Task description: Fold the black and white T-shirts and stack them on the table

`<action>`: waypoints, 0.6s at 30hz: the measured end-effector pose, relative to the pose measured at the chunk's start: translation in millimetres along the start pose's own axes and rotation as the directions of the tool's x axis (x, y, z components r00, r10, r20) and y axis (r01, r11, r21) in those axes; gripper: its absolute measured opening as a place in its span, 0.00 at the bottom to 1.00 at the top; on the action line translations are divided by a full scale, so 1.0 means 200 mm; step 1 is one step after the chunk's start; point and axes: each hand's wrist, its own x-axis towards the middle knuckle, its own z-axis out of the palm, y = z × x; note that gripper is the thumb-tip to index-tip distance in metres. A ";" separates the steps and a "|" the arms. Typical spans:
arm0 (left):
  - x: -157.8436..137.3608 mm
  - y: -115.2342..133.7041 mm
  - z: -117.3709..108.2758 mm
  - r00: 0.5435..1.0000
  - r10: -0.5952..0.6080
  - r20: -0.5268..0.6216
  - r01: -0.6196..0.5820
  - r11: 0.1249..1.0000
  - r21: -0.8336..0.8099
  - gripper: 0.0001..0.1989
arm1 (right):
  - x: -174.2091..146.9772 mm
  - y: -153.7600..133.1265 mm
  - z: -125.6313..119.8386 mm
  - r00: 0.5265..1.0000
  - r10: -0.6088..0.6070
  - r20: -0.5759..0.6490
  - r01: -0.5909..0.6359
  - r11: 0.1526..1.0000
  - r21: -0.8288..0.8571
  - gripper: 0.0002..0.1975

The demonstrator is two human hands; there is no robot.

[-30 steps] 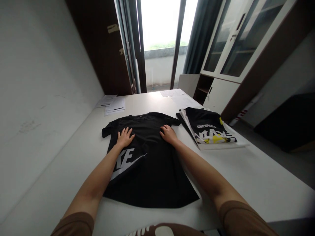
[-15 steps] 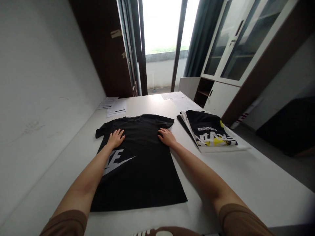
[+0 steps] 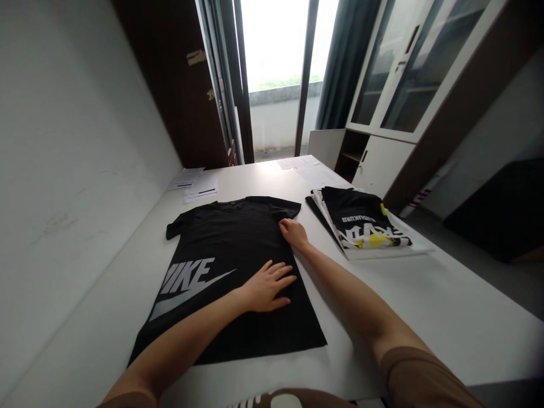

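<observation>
A black T-shirt (image 3: 238,238) with a grey Nike print lies spread on the white table, its collar and sleeves toward the far side. My left hand (image 3: 268,288) rests on the lower right part of the shirt, palm down with the fingers spread. At the shirt's right side, just under the sleeve, my right hand (image 3: 294,233) has its fingers closed on the fabric edge. My left forearm covers part of the lower hem.
Several folded shirts (image 3: 361,218) are stacked on the white table (image 3: 408,300) to the right, a black one with white and yellow print on top. Paper sheets (image 3: 201,186) lie at the far left, more at the far end. A wall (image 3: 85,170) borders the left side.
My left hand has moved from the upper left of the T-shirt to its lower right, uncovering the print. My right hand stays by the sleeve, its fingers now drawn together at the edge.
</observation>
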 end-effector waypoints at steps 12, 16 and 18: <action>-0.06 0.24 -0.01 0.997 0.007 0.077 0.000 0.996 -0.085 0.33 | 0.05 0.12 0.04 0.961 0.191 -0.199 -0.182 0.981 0.062 0.23; -0.06 0.21 -0.01 0.999 0.012 0.045 -0.007 0.992 -0.126 0.32 | 0.07 0.22 0.02 0.913 0.308 -0.267 -0.275 0.949 0.153 0.23; -0.06 0.21 -0.02 0.999 0.024 0.038 -0.019 0.991 -0.134 0.31 | 0.09 0.26 0.02 0.886 0.365 -0.285 -0.338 0.931 0.140 0.23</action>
